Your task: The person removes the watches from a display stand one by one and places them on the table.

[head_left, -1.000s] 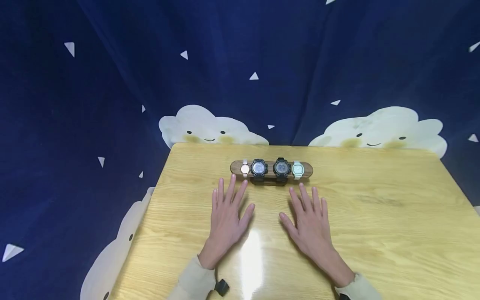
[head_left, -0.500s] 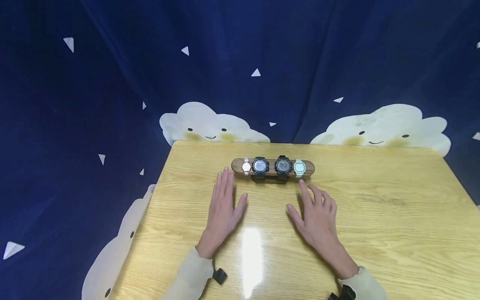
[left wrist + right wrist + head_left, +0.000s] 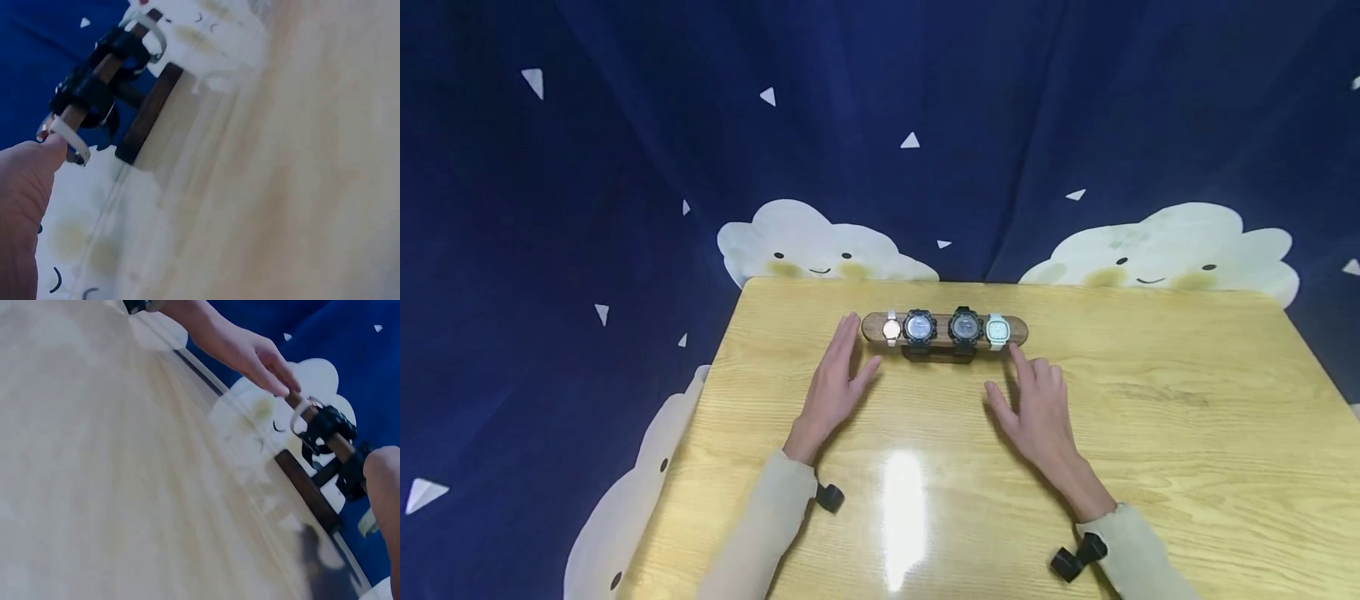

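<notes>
A wooden watch stand (image 3: 942,333) carries a small watch with a pale strap (image 3: 891,330), two black digital watches (image 3: 919,327) and a mint-green watch (image 3: 997,331). My left hand (image 3: 829,382) reaches to the stand's left end, fingers straight and together, thumb apart. In the right wrist view, the left hand's (image 3: 247,353) fingertips are right at the end of the bar (image 3: 340,447). My right hand (image 3: 1043,410) is below the right end, index finger extended to just under the mint-green watch, other fingers slightly bent. Neither hand grips a watch.
The stand's dark base (image 3: 150,112) rests on a light wooden table (image 3: 1150,433) near its back edge. Behind hangs a dark blue curtain (image 3: 850,100) with white clouds and triangles. Black wrist straps (image 3: 830,497) sit on both sleeves.
Both hands have moved forward toward the stand. The left hand's spread fingers have come together at the stand's left end; the right hand's fingers have bent, index finger reaching out.
</notes>
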### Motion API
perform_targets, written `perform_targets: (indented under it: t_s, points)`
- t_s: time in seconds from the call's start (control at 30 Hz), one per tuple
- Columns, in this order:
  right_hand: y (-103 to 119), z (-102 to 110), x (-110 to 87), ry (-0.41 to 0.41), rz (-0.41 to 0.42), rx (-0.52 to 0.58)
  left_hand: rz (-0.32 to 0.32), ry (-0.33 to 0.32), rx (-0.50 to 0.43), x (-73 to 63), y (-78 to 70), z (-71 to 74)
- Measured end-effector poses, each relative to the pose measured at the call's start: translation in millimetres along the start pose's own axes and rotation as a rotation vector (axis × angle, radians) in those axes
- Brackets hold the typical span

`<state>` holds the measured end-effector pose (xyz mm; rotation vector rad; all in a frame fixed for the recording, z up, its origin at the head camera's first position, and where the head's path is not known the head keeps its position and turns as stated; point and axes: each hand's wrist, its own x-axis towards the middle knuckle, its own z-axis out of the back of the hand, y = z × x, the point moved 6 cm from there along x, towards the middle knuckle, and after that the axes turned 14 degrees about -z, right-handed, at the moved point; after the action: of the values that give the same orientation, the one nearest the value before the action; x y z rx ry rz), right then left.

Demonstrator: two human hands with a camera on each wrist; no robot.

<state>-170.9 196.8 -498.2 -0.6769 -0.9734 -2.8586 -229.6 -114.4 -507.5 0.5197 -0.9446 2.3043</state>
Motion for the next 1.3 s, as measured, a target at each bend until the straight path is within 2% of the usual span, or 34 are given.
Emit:
perform_targets:
  t_s: [0.23,0.43,0.63,1.03,1.3]
  points:
    - [-10.6,-0.4,20.6,-0.056,0.063,0.161,0.027,0.049,-0.109,14.4,13.5,0.5]
    - [-11.7,-2.8,39.8,-0.051,0.066,0.218,0.015,0.058,-0.217,25.9,20.9,2.6]
    - [-11.6,-4.4,50.4,-0.095,0.076,0.271,0.029,0.088,-0.266,33.6,22.5,0.8]
    - [-7.1,-3.2,60.8,-0.129,0.098,0.284,0.046,0.099,-0.335,41.2,23.1,-3.1]
    - [-7.4,-2.7,63.0,-0.098,0.081,0.297,0.047,0.104,-0.353,42.4,22.5,-5.4]
